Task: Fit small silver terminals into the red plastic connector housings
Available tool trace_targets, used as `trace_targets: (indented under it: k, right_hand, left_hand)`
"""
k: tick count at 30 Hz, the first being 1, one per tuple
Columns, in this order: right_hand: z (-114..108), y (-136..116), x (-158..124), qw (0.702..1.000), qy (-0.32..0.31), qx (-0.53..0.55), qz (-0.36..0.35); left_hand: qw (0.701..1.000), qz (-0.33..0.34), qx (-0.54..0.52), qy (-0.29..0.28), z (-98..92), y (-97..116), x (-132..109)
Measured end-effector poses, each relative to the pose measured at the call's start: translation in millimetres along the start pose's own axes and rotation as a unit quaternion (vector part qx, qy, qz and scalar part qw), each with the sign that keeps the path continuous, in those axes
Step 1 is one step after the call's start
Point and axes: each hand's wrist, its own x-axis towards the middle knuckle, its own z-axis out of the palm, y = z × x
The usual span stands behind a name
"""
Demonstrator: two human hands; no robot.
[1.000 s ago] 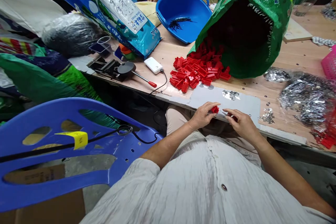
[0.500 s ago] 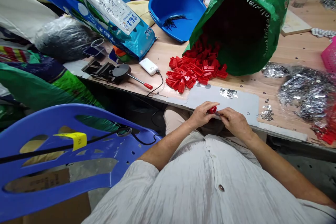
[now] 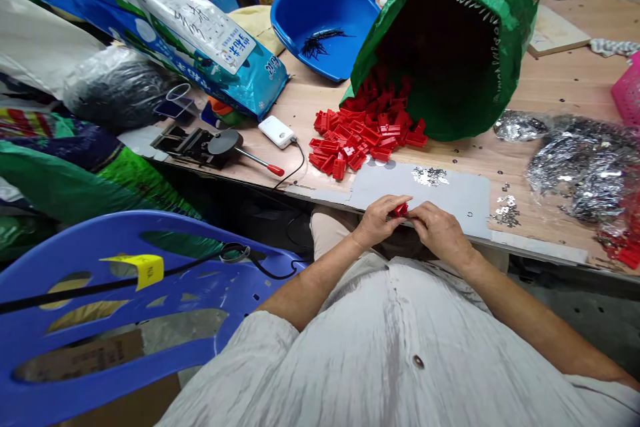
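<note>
My left hand (image 3: 380, 219) is closed around a small red plastic part (image 3: 401, 209) at the table's front edge. My right hand (image 3: 436, 225) meets it from the other side, thumb and finger pinched at the part's right end; whatever lies between those fingertips is too small to make out. Beyond the hands a grey mat (image 3: 460, 203) bears a little heap of shiny metal pieces (image 3: 430, 177). A pile of similar red plastic parts (image 3: 363, 137) spills from the mouth of a green sack (image 3: 510, 80).
Left of the pile are a white power bank (image 3: 277, 131) with a cable and a black hand-lever tool (image 3: 220, 147). A blue basin (image 3: 295, 20) holds thin black pieces. Clear bags of metal pieces (image 3: 575, 167) lie to the right. A blue chair (image 3: 175, 227) stands at left.
The view has shifted slightly. My right fingertips have come closer to the red plastic part, while my left hand keeps its hold on it.
</note>
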Motion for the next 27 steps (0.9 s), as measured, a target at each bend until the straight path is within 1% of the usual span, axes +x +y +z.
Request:
trace_targets:
  k: [4,8,10,13,16,19,21,23,24,25,27]
  right_hand:
    - [4.2,-4.8,0.1,0.999,0.009,-0.030,0.018]
    - [3.6,-3.2,-2.5,1.000,0.003,-0.018,0.015]
    - [0.3,0.0,-5.8,1.000,-0.003,0.008,0.007]
    - [-7.0,6.4,-12.8,0.997,0.016,0.071,-0.001]
    - [-14.9,11.4,-18.9,0.991,0.034,0.128,0.016]
    - [-21.3,11.5,-21.8,0.983,0.009,0.179,0.050]
    - [-24.5,8.9,-22.0,0.974,-0.016,0.218,0.058]
    - [-27.0,5.0,-21.0,0.967,-0.036,0.249,0.049]
    - [-28.1,2.8,-20.2,0.964,-0.045,0.258,0.043]
    - [-29.1,0.5,-19.3,0.962,-0.053,0.264,0.037]
    - [-30.7,-4.8,-17.1,0.960,-0.065,0.271,0.029]
  left_hand:
    - [1.000,-0.006,0.001,0.007,0.3,-0.7,0.4]
    - [1.000,-0.012,0.005,0.005,-1.8,1.3,0.2]
    - [1.000,-0.018,0.008,0.020,-3.1,2.8,-1.9]
    - [0.998,-0.020,0.003,0.064,-4.2,6.3,-7.3]
    - [0.995,-0.014,-0.027,0.094,-4.4,12.9,-11.8]
    - [0.992,-0.032,-0.065,0.106,-4.0,23.0,-13.3]
    - [0.984,-0.072,-0.107,0.123,-3.8,31.0,-13.0]
    - [0.960,-0.136,-0.200,0.142,-3.7,39.0,-12.3]
    - [0.937,-0.171,-0.267,0.144,-3.7,42.7,-12.0]
    - [0.907,-0.204,-0.340,0.140,-3.8,46.1,-11.9]
    - [0.835,-0.258,-0.472,0.116,-4.3,51.5,-12.0]
